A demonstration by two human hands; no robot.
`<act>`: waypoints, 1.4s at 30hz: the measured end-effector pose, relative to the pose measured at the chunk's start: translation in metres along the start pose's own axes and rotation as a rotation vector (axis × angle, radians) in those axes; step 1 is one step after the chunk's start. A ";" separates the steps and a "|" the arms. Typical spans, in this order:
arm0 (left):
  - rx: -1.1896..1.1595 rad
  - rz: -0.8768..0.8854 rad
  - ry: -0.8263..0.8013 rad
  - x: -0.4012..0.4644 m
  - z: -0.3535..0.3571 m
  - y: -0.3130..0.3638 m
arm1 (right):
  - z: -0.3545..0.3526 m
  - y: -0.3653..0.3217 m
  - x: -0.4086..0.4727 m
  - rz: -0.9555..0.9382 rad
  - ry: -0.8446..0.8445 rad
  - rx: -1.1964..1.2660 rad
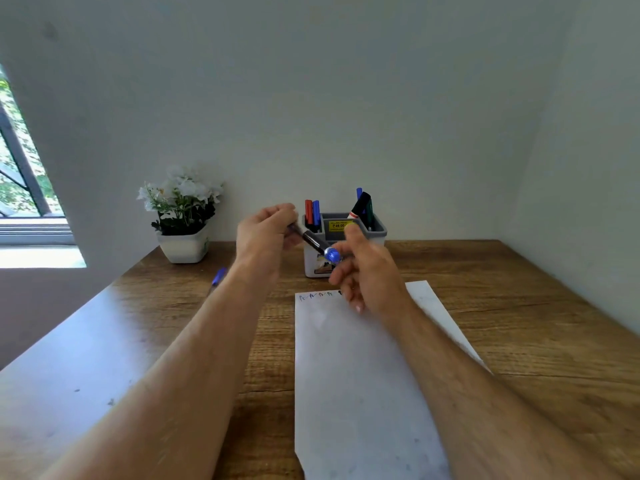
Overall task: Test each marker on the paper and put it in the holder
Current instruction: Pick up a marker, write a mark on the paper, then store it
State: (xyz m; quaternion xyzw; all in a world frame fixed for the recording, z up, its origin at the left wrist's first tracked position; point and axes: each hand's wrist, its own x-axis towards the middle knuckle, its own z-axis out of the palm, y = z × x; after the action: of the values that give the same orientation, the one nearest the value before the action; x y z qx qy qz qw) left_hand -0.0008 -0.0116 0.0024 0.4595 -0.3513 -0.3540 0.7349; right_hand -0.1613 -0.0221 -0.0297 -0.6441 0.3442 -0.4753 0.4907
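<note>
My left grip (266, 233) holds the black-barrelled marker (313, 242); my right grip (363, 271) pinches its blue cap (333, 255), above white paper (360, 375), before grey holder (377, 233).

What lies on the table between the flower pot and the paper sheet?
In the head view, a blue pen lies on the wooden table between the flower pot and the paper; the left forearm crosses there too.

The right hand (367, 271) hides part of the paper's (360, 375) test marks (too small to read).
</note>
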 end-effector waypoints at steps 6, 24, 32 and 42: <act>-0.056 0.084 -0.209 -0.018 0.014 -0.011 | -0.006 -0.005 0.001 0.195 -0.240 0.294; -0.095 0.059 -0.314 -0.022 0.010 -0.020 | -0.012 -0.005 0.004 -0.017 -0.019 -0.246; -0.127 0.046 -0.312 -0.022 0.009 -0.017 | -0.016 -0.008 0.005 -0.291 0.085 -0.538; -0.176 0.053 -0.355 -0.026 0.013 -0.022 | -0.024 -0.008 0.004 -0.345 0.062 -0.631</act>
State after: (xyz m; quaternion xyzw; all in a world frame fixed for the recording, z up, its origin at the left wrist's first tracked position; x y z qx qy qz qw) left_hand -0.0288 -0.0025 -0.0182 0.3147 -0.4549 -0.4394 0.7078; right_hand -0.1830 -0.0308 -0.0193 -0.7978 0.3747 -0.4409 0.1696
